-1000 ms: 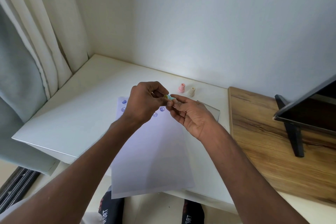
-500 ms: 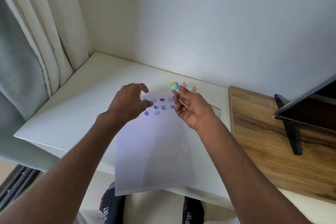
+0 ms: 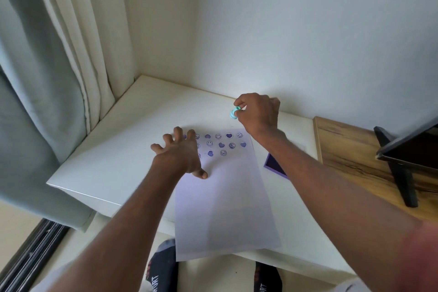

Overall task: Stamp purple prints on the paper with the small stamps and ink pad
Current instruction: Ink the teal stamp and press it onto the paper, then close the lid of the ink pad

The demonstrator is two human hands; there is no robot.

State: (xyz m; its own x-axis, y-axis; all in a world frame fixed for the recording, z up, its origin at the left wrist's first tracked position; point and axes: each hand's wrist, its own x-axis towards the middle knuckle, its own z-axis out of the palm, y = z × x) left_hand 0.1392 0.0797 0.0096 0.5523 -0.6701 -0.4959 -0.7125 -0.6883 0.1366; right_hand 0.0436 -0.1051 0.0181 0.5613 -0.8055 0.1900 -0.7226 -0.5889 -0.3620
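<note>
Turquoise stamp (image 3: 234, 112) sat pinched in my right hand (image 3: 258, 114) above the white desk (image 3: 132, 130), just beyond the paper (image 3: 225, 197). My left hand (image 3: 180, 152) spread wide over the paper's purple prints (image 3: 221, 144); the ink pad (image 3: 276, 165) lay just beside its right edge.

Paper (image 3: 225, 208): white sheet, flat on the white table, near edge overhanging; rows of purple hearts and smiley prints (image 3: 221, 144) across its far end.
Stamp (image 3: 234, 112): small, light blue, held off the table beyond the paper.
Ink pad (image 3: 275, 165): purple, open, just right of the paper, partly hidden.
</note>
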